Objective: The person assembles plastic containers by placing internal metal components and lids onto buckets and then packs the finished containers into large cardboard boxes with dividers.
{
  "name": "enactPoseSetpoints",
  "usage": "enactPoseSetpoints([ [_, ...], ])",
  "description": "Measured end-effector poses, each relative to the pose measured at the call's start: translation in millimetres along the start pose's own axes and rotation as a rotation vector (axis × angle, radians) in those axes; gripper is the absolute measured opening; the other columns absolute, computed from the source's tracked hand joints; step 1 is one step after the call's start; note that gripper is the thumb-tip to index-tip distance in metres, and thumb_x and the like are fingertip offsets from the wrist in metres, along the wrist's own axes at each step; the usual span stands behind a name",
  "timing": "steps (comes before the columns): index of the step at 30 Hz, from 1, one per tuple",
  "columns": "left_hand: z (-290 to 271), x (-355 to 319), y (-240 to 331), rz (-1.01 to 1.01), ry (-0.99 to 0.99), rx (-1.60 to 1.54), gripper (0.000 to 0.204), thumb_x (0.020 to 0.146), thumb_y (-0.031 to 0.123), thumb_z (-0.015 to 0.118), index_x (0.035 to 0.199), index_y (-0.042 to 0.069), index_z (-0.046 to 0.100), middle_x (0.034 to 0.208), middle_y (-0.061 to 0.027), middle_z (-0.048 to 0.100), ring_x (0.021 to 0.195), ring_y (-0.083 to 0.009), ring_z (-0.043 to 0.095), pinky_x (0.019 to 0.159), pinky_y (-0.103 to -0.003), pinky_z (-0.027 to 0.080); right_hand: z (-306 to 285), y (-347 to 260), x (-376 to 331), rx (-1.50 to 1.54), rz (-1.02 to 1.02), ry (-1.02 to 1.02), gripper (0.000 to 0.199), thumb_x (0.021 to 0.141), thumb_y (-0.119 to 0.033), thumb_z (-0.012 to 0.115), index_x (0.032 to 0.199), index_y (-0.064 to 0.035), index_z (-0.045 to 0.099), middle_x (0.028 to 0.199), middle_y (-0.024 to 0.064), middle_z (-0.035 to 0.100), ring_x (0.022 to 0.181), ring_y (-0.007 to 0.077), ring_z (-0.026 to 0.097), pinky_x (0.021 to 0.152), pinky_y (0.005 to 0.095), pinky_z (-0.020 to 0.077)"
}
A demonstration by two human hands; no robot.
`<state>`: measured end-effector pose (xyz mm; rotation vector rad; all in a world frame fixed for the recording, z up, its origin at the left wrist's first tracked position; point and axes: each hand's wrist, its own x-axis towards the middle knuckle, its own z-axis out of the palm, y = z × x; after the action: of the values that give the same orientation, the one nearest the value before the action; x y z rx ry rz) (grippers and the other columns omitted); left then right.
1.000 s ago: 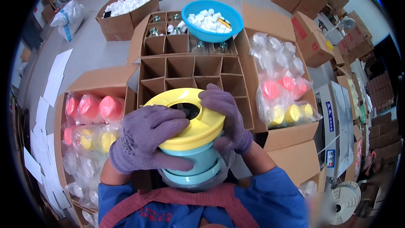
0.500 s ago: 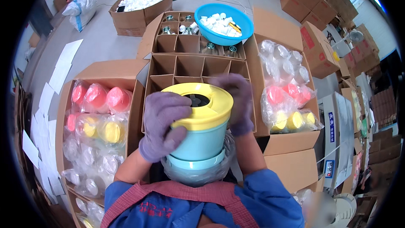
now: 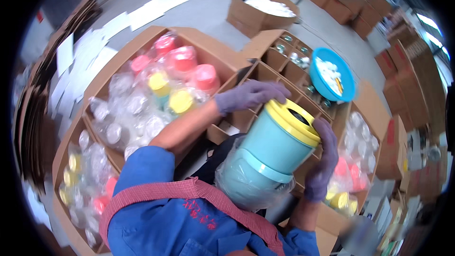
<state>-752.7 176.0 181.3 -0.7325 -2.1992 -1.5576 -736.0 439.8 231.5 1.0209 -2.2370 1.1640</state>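
A light-blue bin (image 3: 268, 149) with a yellow ring-shaped lid (image 3: 296, 128) leans in front of my chest. Clear plastic wrap (image 3: 253, 192) bunches round its lower part, where another light-blue rim shows. My left hand (image 3: 253, 96), in a purple glove, reaches over the left of the lid, its fingers bent at the lid's edge. On the other side my right hand (image 3: 322, 159), gloved alike, grips the lid's right edge, its palm along the bin's side. The lid's round opening (image 3: 301, 114) looks dark. Behind it stands a divided cardboard box (image 3: 265, 73).
To the left, an open carton (image 3: 128, 50) holds plastic-wrapped bins with pink and yellow lids. A blue basin (image 3: 348, 78) of white caps rests on the divided box, near metal-necked bottles. Another carton (image 3: 377, 161) of wrapped bins stands right. White sheets (image 3: 144, 14) lie on the floor.
My view has swung left, so the boxes appear shifted right. The bin now tilts to the right. My left hand has moved from the lid's near-left side to its far-left edge.
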Motion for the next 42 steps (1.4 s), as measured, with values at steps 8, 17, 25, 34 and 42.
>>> enactPoseSetpoints([
  [8, 20, 29, 10, 0.142, -0.141, -0.096, 0.018, 0.084, 0.016, 0.064, 0.094, 0.001, 0.068, 0.116, -0.0171, 0.066, 0.116, -0.0356, 0.059, 0.101, -0.046, 0.043, 1, 67, 15, 0.646, 0.412, -0.119, 0.082, 0.097, -0.067, 0.024, 0.107, 0.0049, 0.063, 0.101, 0.0152, 0.068, 0.094, 0.0265, 0.065, 0.086, 0.0365, 0.0507],
  [17, 37, 33, 45, 0.191, -0.214, 0.137, 0.019, 0.085, 0.015, 0.064, 0.096, 0.001, 0.071, 0.096, -0.0144, 0.072, 0.091, -0.0267, 0.070, 0.085, -0.035, 0.053, 5, 70, -2, 1.009, 0.687, -0.142, 0.086, 0.098, -0.065, 0.020, 0.120, 0.0078, 0.060, 0.126, 0.0168, 0.060, 0.108, 0.0217, 0.059, 0.099, 0.0344, 0.0442],
  [25, -1, 20, 56, -0.027, -0.313, 0.127, 0.041, 0.098, 0.029, 0.042, 0.109, -0.002, 0.066, 0.103, -0.0152, 0.070, 0.096, -0.0282, 0.067, 0.090, -0.036, 0.050, -33, 3, -133, -0.181, 0.102, -0.563, 0.053, 0.081, -0.018, 0.070, 0.128, 0.0000, 0.053, 0.114, 0.0198, 0.062, 0.108, 0.0280, 0.062, 0.094, 0.0410, 0.0456],
  [34, 26, -31, 159, 0.185, -0.267, 0.311, 0.045, 0.083, 0.036, 0.068, 0.112, 0.001, 0.065, 0.108, -0.0163, 0.066, 0.096, -0.0328, 0.063, 0.087, -0.038, 0.049, -68, -97, 73, 0.400, 0.161, -0.318, 0.032, 0.085, -0.013, 0.061, 0.111, 0.0054, 0.064, 0.092, 0.0085, 0.069, 0.084, 0.0149, 0.064, 0.076, 0.0269, 0.0508],
  [42, -46, -155, -29, -0.529, 0.514, 0.008, 0.047, 0.085, 0.045, 0.069, 0.108, 0.004, 0.069, 0.101, -0.0114, 0.071, 0.092, -0.0201, 0.067, 0.083, -0.033, 0.052, 7, 27, -73, -0.630, -0.416, -0.673, 0.081, 0.063, -0.031, 0.078, 0.134, -0.0076, 0.048, 0.134, 0.0174, 0.050, 0.124, 0.0405, 0.045, 0.104, 0.0545, 0.0340],
])
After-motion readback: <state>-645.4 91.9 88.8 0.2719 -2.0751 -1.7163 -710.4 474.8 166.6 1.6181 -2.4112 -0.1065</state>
